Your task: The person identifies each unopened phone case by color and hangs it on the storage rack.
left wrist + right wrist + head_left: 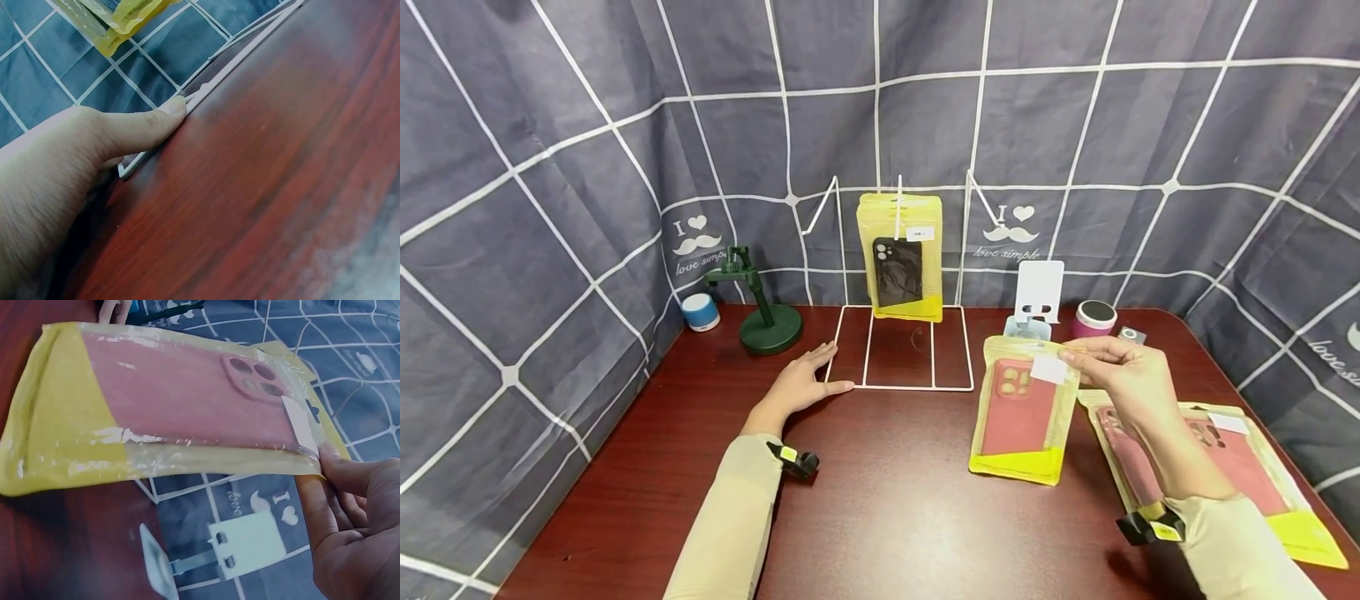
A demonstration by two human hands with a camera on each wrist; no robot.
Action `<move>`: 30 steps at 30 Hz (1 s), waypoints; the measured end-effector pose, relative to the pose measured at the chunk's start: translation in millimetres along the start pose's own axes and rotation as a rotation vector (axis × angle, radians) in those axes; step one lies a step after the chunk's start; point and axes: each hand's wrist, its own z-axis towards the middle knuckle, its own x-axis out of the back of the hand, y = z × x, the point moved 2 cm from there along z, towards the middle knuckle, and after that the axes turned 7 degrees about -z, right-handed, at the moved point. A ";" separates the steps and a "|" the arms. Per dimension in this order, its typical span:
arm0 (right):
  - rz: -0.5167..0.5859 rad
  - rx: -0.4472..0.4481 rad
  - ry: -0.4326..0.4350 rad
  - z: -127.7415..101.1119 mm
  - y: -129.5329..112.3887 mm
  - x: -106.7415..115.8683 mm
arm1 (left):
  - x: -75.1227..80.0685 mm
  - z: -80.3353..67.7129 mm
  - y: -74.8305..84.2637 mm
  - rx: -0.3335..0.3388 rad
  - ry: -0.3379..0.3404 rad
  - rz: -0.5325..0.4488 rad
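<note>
My right hand [1123, 375] pinches the top right corner of a clear and yellow pouch holding a pink phone case [1018, 408]. In the right wrist view this pouch [187, 394] spans the upper part, thumb on its corner beside a white label. My left hand [801, 379] lies at the front left corner of a white wire display rack [917, 387], fingers spread. Its thumb [147, 128] rests along the rack's front wire in the left wrist view. Yellow pouches with a black phone case [898, 271] in front hang from the rack's middle hook [898, 200].
More pouches with pink phone cases [1240, 458] lie at the right, partly behind my right forearm. A white phone stand [1039, 287] and a magenta cylinder [1095, 318] stand at the back right. At the back left are a dark green stand [767, 325] and a blue cylinder [700, 312].
</note>
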 end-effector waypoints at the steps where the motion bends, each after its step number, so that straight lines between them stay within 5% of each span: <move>1: 0.001 0.004 0.007 0.0 -2.4 -1.0 | -0.2 0.2 0.2 -0.001 0.000 -0.003; 6: 0.028 0.045 0.024 1.7 -14.8 -6.0 | -0.9 0.3 1.6 0.000 -0.001 -0.009; 16: -0.107 0.174 0.042 5.1 -50.1 -17.9 | -1.5 -0.7 1.9 0.000 -0.004 0.003; 25: 0.223 0.403 0.110 24.9 -95.1 -40.5 | -2.9 -0.4 -0.2 0.002 -0.020 0.010; 30: 0.325 0.469 0.218 43.8 -112.2 -49.0 | -1.7 1.2 0.9 0.004 -0.008 -0.003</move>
